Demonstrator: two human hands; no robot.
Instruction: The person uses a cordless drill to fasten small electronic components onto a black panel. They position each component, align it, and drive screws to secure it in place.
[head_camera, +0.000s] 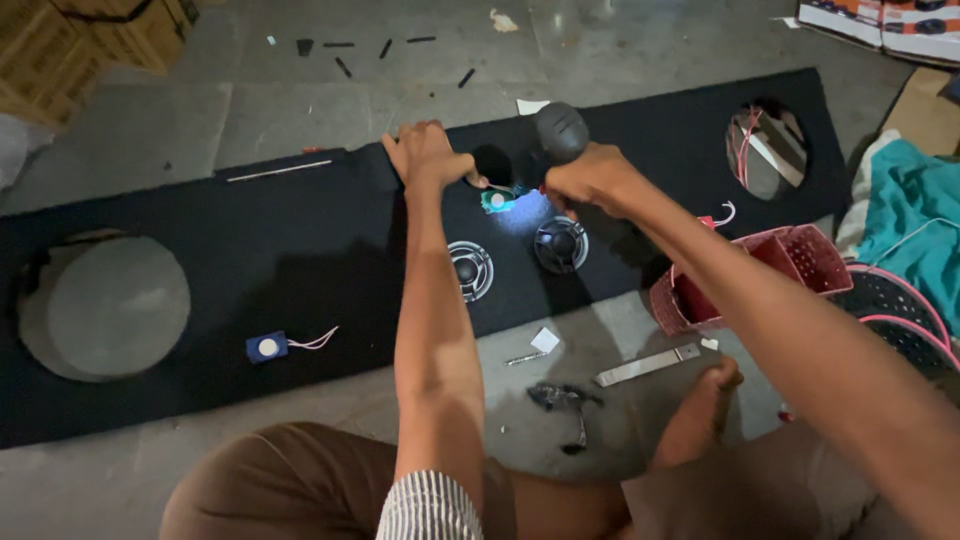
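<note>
A long black carpeted speaker panel (300, 240) lies on the floor with large round cutouts at both ends. My left hand (425, 155) rests on the panel's far edge, its fingers pinning a small teal module (497, 199). My right hand (590, 178) grips a dark power tool (560, 132) pointed down at that module; the tool's light makes a bright spot on the panel. Two small round speakers (470, 270) (560, 244) sit in the panel just below my hands.
A blue module with a pink wire (268, 347) lies on the panel at left. A pink basket (760, 265) stands at right beside teal cloth (910, 215). A metal strip (648, 365), a screw and a dark tool (565, 398) lie on the floor by my foot.
</note>
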